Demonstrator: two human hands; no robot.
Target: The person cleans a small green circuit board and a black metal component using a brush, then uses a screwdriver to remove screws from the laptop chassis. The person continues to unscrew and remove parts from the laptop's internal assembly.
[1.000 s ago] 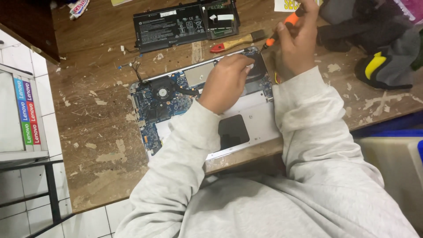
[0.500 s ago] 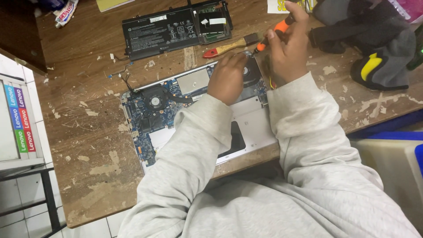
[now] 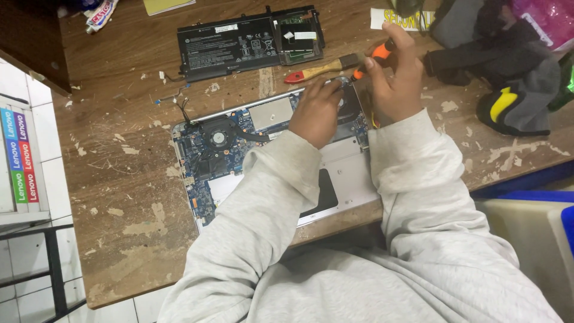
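Observation:
An opened laptop base lies on the worn wooden table, its blue circuit board and black fan exposed. My left hand rests on the board's upper right part, fingers bent near the second fan. My right hand grips an orange-and-black screwdriver, its tip pointing down at the laptop's upper right corner. Both arms wear light grey sleeves.
A removed black battery pack lies beyond the laptop. A small brush with a red and wooden handle lies between them. Dark cloth and a black-yellow item sit at the right. Coloured boxes stand at the left edge.
The view has shifted slightly, so the laptop sits a bit lower and to the left. Both hands stay at the laptop's upper right corner with the screwdriver held.

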